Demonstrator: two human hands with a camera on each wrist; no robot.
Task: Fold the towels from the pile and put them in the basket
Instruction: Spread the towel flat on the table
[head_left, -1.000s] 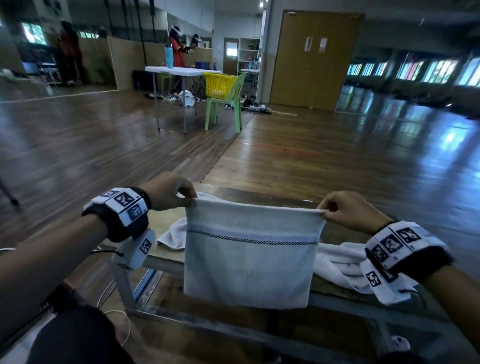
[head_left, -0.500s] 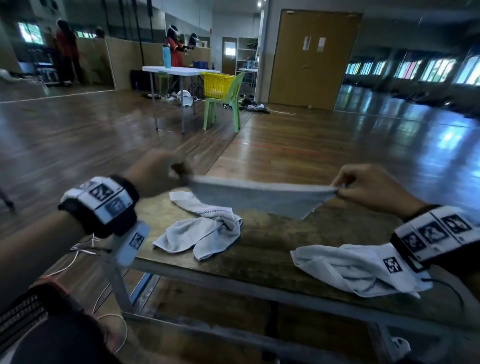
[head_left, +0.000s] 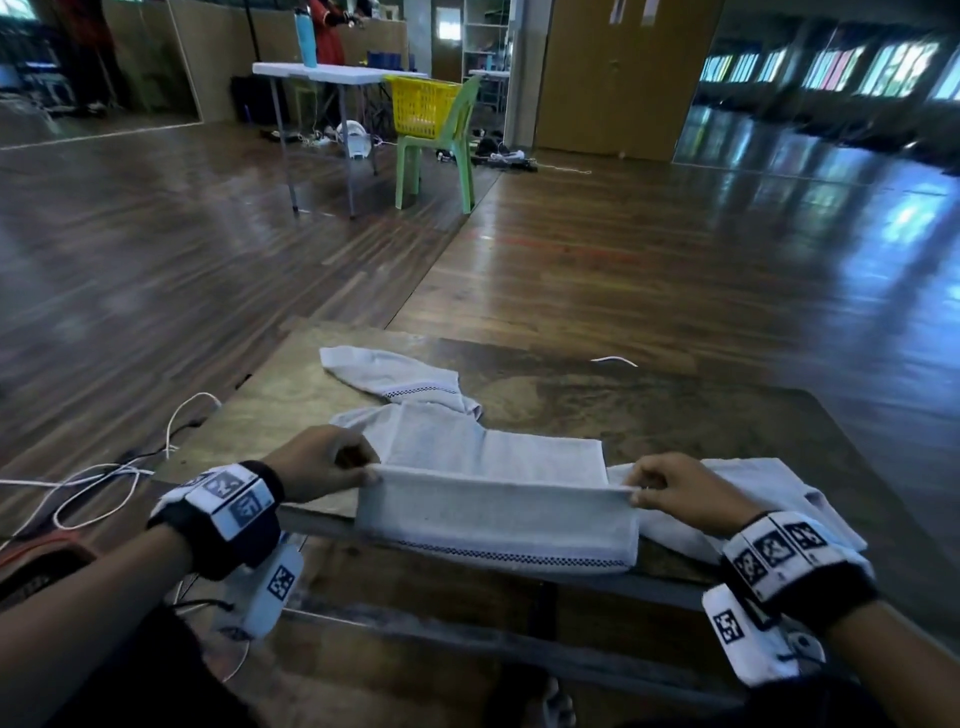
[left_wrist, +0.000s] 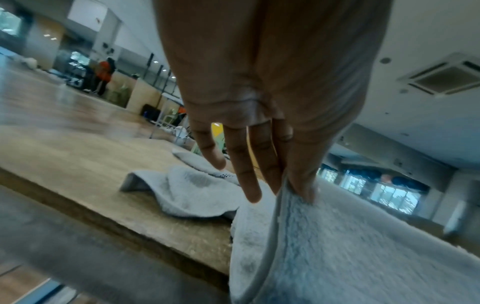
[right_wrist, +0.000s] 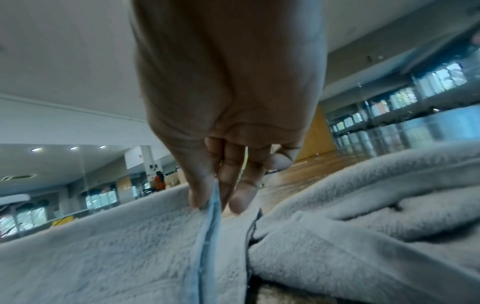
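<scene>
A pale grey towel (head_left: 493, 499) with a dark checked stripe lies half on the wooden table (head_left: 649, 410); its near part hangs over the front edge. My left hand (head_left: 332, 460) pinches its left upper corner (left_wrist: 296, 193) between thumb and fingers. My right hand (head_left: 675, 486) pinches the right upper corner (right_wrist: 207, 203) the same way. A second crumpled towel (head_left: 395, 376) lies behind on the left (left_wrist: 187, 191), partly under the held one. A third towel (head_left: 769, 499) lies bunched under my right wrist (right_wrist: 363, 205). A yellow basket (head_left: 422, 106) sits on a green chair far off.
White cables (head_left: 130, 467) trail off the table's left side onto the floor. A white folding table (head_left: 332, 73) with a blue bottle (head_left: 306, 31) stands beside the green chair (head_left: 441, 150). Wooden floor spreads all round. A person in red stands at the back.
The towel, first held hanging upright, was swung out flat and now lies laid on the table with its near part draped over the edge. Both hands have come down and nearer, still pinching the corners.
</scene>
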